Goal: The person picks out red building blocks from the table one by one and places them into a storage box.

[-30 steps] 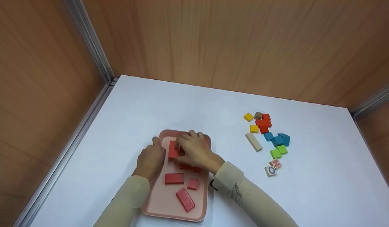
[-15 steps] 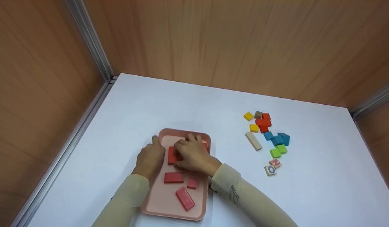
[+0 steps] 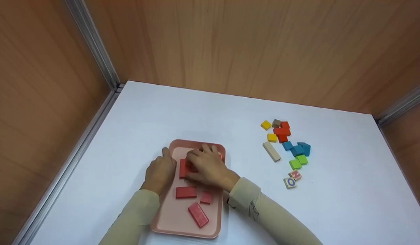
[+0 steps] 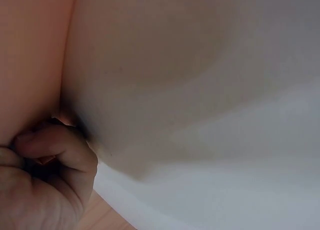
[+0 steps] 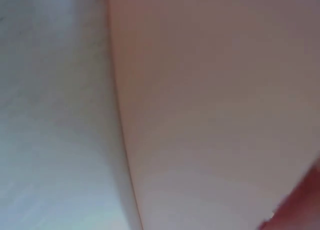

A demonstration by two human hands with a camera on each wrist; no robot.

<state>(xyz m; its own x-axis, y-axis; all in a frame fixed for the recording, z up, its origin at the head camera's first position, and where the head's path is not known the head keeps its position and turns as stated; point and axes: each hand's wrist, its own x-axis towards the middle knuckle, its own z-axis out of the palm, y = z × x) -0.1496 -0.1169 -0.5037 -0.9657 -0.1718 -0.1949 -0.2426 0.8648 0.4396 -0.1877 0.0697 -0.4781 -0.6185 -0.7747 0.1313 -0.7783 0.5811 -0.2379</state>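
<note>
A pink tray (image 3: 175,217) lies on the white table with several red blocks in it. My left hand (image 3: 160,173) grips the tray's left rim; in the left wrist view its curled fingers (image 4: 65,150) meet the tray's edge. Over the tray's upper half, my right hand (image 3: 208,166) pinches a red block (image 3: 182,168), and the fingers hide much of it. Nearer to me in the tray are a flat red block (image 3: 186,192), a small pinkish-red square block (image 3: 206,197) and a slanted red block (image 3: 198,214). In the right wrist view a blurred red shape (image 5: 300,205) shows at the corner.
Right of the tray, loose blocks lie on the table (image 3: 135,112): yellow (image 3: 271,137), red (image 3: 281,131), blue (image 3: 297,150), green (image 3: 295,164), a long plain wooden block (image 3: 271,151) and letter blocks (image 3: 290,182). Wooden walls (image 3: 230,44) enclose the table's back and sides.
My right hand has drawn slightly toward me, and the red block at its fingers has shifted the same way. The left hand stays at the tray's rim.
</note>
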